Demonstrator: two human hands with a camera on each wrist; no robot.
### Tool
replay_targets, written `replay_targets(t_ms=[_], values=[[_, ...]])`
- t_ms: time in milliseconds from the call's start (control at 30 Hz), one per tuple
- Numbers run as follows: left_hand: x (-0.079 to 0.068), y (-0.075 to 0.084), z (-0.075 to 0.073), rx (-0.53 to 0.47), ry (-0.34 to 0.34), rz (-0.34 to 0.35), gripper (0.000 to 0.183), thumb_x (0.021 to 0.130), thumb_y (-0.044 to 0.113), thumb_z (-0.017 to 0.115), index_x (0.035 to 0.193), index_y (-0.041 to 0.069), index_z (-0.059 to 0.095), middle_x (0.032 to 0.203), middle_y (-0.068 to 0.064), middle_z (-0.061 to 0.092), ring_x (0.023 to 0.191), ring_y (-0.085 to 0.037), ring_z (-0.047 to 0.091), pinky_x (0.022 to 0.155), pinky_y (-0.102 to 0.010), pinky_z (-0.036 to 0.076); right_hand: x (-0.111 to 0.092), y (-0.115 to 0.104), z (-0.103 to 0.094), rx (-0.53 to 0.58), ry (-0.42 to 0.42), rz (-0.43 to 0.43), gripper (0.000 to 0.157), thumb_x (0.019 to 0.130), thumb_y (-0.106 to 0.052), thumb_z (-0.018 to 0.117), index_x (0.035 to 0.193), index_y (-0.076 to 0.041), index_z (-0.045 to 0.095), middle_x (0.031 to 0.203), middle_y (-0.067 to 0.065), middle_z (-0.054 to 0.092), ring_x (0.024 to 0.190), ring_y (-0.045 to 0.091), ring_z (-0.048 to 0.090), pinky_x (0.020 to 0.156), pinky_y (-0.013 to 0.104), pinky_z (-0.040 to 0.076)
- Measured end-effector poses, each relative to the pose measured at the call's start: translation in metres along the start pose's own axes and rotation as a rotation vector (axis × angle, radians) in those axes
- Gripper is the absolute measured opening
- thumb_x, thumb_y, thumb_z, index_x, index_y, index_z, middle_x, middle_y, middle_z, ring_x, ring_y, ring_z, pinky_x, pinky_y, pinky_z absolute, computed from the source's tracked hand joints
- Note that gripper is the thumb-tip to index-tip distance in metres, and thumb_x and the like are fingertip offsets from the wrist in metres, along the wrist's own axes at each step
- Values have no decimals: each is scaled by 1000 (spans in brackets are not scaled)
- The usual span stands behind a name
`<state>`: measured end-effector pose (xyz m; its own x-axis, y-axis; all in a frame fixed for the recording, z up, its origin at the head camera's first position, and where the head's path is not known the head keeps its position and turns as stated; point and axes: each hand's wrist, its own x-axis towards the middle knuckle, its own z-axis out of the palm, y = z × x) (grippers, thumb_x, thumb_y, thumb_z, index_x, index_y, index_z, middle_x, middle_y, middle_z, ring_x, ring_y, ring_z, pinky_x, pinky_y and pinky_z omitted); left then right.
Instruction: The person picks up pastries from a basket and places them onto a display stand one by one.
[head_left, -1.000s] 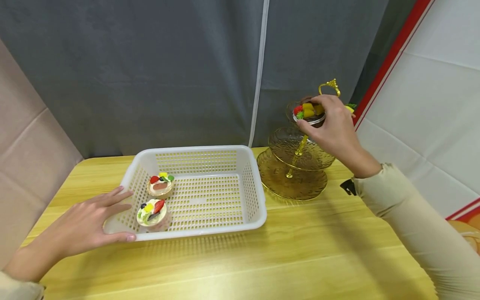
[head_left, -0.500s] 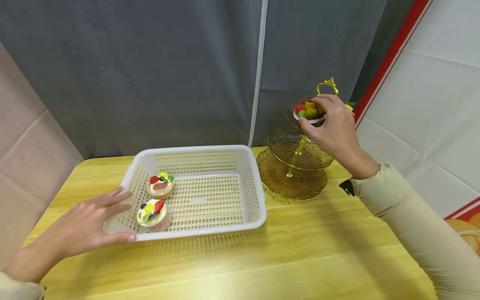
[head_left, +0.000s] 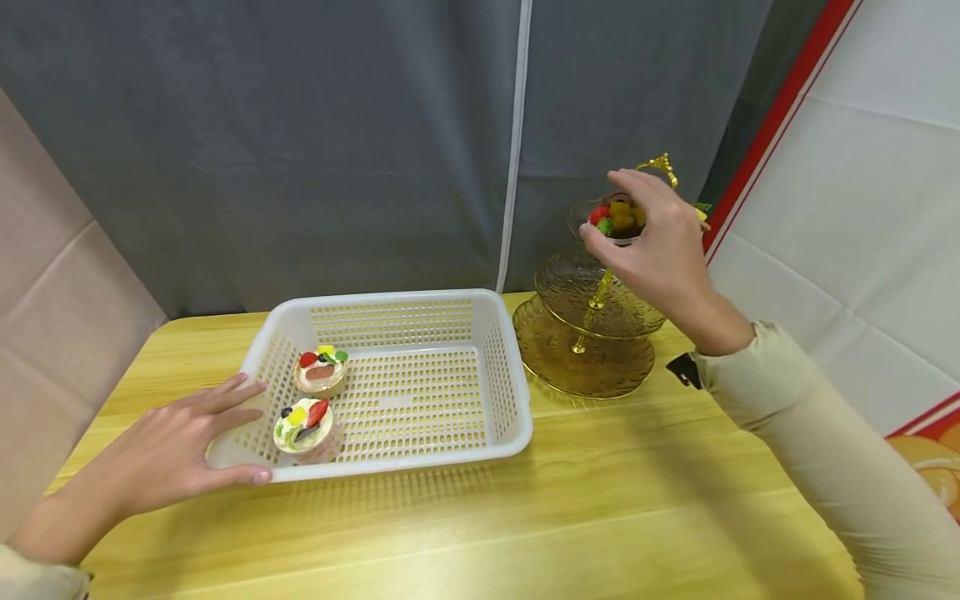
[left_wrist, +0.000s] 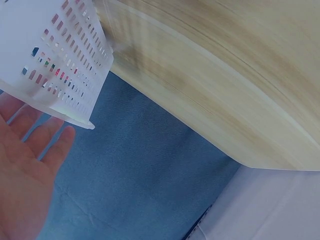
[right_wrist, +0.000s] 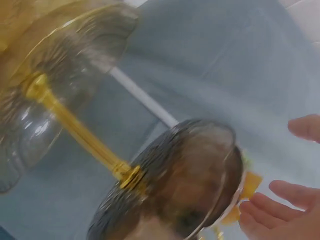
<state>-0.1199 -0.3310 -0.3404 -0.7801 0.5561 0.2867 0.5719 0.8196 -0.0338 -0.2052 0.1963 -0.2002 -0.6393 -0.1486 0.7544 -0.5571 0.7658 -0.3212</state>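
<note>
My right hand (head_left: 660,242) is at the top tier of a gold and amber glass tiered stand (head_left: 585,367), its thumb and fingers spread apart around a fruit-topped cupcake (head_left: 618,218). The cupcake, with red, green and orange fruit, sits on that tier, partly hidden by the hand. In the right wrist view, the fingertips (right_wrist: 280,192) are near its orange fruit (right_wrist: 250,185). My left hand (head_left: 168,446) rests with extended fingers at the left corner of a white perforated basket (head_left: 517,421), thumb along the front rim. Two fruit-topped cream cakes (head_left: 321,371) stand inside at its left end.
Another piece with yellow and green (head_left: 702,212) shows on the top tier behind the right hand. A wooden table (head_left: 480,533) carries basket and stand. A grey curtain (head_left: 337,150) hangs behind, with a white panel (head_left: 877,208) at the right.
My right thumb and fingers have spread apart, letting go of the fruit-topped cupcake, which stays on the top tier. My left hand and the basket have not moved.
</note>
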Motion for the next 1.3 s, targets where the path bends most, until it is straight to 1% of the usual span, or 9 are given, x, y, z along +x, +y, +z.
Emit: replay_targets(t_ms=[167,367,467,567,700,833,933,1133,1300], values=[[-1,0,0,1,-4,-3,77,65,69,78,116,11,73,140,-10,57,123,-39,55,67,-54,51,2,-16,8,36,-57,-42,63,84,-25,77,140,-5,57,144,13,54,137,26,46,111,45,35],[-1,0,-1,2,-8,-5,77,65,69,78,115,11,73,140,-10,58,123,-40,55,66,-54,51,4,-31,28,104,-130,-149,70,82,-28,80,143,-7,53,149,11,49,140,23,42,111,48,34],[0,1,-1,-2,-8,-5,77,65,69,78,115,11,73,140,-11,57,123,-41,55,67,-54,52,3,-38,41,124,-190,-198,76,81,-33,82,146,-9,50,151,10,46,141,22,40,111,47,33],[0,1,-1,-5,-7,-5,77,65,68,78,116,10,73,140,-12,57,123,-41,55,67,-55,52,2,-44,55,153,-279,-236,82,81,-36,82,149,-10,46,154,9,43,142,22,39,112,46,33],[0,1,-2,-5,-2,-4,77,65,68,79,115,11,73,140,-11,57,123,-41,55,66,-54,51,0,-49,74,231,-452,-283,89,80,-36,83,153,-10,39,157,8,38,145,20,35,114,41,29],[0,2,-1,-1,2,-4,77,65,69,78,115,11,73,140,-11,57,123,-40,56,65,-53,51,-2,-52,93,309,-630,-285,97,78,-39,85,155,-10,34,160,4,34,146,14,30,116,37,27],[0,3,-1,-1,2,-4,77,65,69,78,115,11,73,140,-11,57,123,-40,56,65,-53,51,-3,-57,104,346,-718,-256,100,76,-41,86,156,-13,32,161,1,32,146,11,28,116,35,26],[0,4,-2,-9,0,-6,77,65,68,78,116,11,73,141,-11,57,123,-41,55,68,-56,51,-5,-68,122,405,-818,-236,103,74,-43,87,157,-16,31,160,-2,33,145,10,32,115,34,28],[0,6,-2,-12,5,-8,77,65,68,79,115,11,73,141,-12,57,122,-42,56,67,-56,51,-7,-77,136,392,-897,-217,105,73,-46,87,157,-19,31,157,-4,38,141,16,40,111,34,33]])
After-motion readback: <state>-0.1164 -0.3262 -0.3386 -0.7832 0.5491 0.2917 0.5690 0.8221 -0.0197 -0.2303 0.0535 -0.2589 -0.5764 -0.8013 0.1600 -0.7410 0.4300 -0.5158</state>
